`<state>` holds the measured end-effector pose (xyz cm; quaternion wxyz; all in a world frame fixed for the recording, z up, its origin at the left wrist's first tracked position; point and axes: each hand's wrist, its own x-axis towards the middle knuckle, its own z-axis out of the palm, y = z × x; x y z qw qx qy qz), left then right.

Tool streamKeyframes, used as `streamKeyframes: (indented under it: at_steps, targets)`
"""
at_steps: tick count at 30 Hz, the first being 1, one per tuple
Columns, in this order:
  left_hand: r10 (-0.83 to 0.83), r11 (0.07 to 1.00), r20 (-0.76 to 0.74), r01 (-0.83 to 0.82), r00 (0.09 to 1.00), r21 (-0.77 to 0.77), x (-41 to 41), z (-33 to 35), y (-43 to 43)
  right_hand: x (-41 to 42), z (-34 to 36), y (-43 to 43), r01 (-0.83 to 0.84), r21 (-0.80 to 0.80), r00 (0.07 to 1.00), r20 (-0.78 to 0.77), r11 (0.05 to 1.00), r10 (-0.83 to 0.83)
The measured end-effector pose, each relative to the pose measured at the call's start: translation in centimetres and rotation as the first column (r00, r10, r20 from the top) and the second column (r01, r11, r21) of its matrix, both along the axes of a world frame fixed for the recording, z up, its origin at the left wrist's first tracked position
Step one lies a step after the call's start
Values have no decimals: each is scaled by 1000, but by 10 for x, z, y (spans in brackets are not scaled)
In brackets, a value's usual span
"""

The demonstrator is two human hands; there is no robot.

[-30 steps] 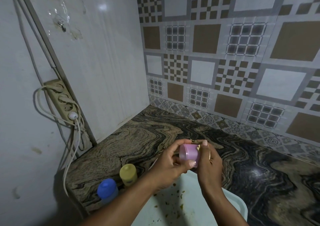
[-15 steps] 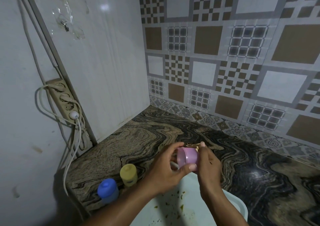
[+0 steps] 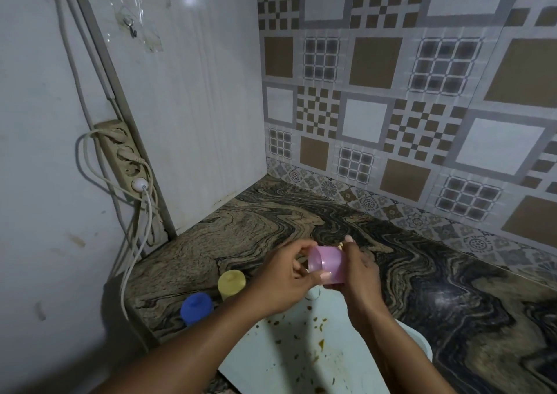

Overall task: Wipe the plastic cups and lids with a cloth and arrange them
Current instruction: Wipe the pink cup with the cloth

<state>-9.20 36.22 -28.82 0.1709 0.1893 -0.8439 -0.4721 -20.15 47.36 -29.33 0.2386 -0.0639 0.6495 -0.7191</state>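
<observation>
A small pink plastic cup (image 3: 327,263) is held on its side above the counter, its base turned toward the left. My left hand (image 3: 283,276) pinches the base end with thumb and fingers. My right hand (image 3: 360,268) wraps round the mouth end from the right, and a bit of pale cloth (image 3: 341,245) peeks out at its fingertips. On the counter to the left stand a yellow lidded cup (image 3: 231,282) and a blue lidded cup (image 3: 196,307), side by side.
A pale tray (image 3: 304,360) speckled with brown crumbs lies below my hands at the counter's front edge. The marbled countertop (image 3: 437,288) runs back to the patterned tile wall. A power strip (image 3: 126,158) with dangling cables hangs on the left wall.
The pink cup has turned slightly in my hands and shifted a little lower left. Both hands keep their hold; the lidded cups have not moved.
</observation>
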Motion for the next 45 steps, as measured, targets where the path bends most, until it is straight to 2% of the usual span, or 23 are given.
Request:
streamKeyframes:
  at_steps: [1, 2, 4, 5, 6, 9, 11, 13, 15, 17, 19, 22, 24, 27, 29, 34, 40, 42, 45]
  targets:
    - [-17, 998, -23, 16, 1000, -68, 0, 1, -2, 1, -1, -2, -1, 9, 1000, -4, 1000, 1]
    - [-59, 978, -72, 43, 996, -202, 1, 2, -3, 3, -1, -3, -23, 15, 999, 23, 1000, 23]
    - [-192, 878, -148, 102, 970, -468, 4, 5, -5, 11, 1, -7, -96, 6, 986, 135, 995, 94]
    - [-233, 836, -164, 111, 958, -537, 4, 5, -4, 16, 3, -9, -102, -13, 979, 176, 995, 103]
    - [-219, 835, -188, 84, 957, -544, 5, 6, -1, 21, 4, -11, -91, -29, 979, 182, 995, 94]
    - [-78, 882, -325, -87, 943, -464, 12, 4, -2, 26, 10, -20, -64, -22, 995, 72, 998, 65]
    - [43, 887, -341, -192, 939, -419, 15, 0, -13, 25, 15, -25, -40, -15, 999, 21, 999, 41]
    - [159, 946, -184, -203, 970, -255, 13, 3, -28, 22, 17, -30, -12, 1, 999, -32, 1000, 12]
    - [135, 991, -28, -135, 990, 0, 9, 5, -43, 21, 16, -38, -3, 22, 996, -93, 1000, 5]
    - [82, 990, -27, -78, 996, 115, 6, 4, -54, 21, 13, -45, -1, 42, 992, -125, 999, 6]
    - [33, 996, -48, -29, 998, 83, 6, 2, -63, 18, 10, -56, -1, 50, 996, -85, 999, 6]
    - [-31, 997, -46, 27, 998, -75, 9, -3, -76, 11, 7, -76, -28, 79, 996, 85, 996, 22]
    - [-45, 998, -54, 43, 998, -37, 10, -8, -87, 8, 3, -88, -38, 90, 991, 130, 995, 26]
    - [-21, 988, 19, 18, 1000, 152, 3, -13, -109, 3, -3, -105, -29, 107, 996, 84, 994, 20]
    - [-2, 985, 17, -1, 1000, 173, -5, -18, -121, 1, -4, -115, -21, 112, 996, 84, 993, 12]
    - [-15, 994, -69, 22, 998, 109, -11, -35, -128, -3, -10, -134, -36, 146, 987, 158, 989, 13]
    - [-6, 993, -23, 8, 1000, 118, -17, -42, -140, -1, -20, -140, 56, 189, 991, 112, 980, -78]
    - [-53, 992, -30, 56, 998, 112, -17, -46, -143, 0, -25, -141, 66, 200, 990, 112, 978, -90]
    - [-168, 984, -5, 167, 986, -57, -12, -49, -148, -3, -28, -140, 15, 194, 977, 207, 981, -56]
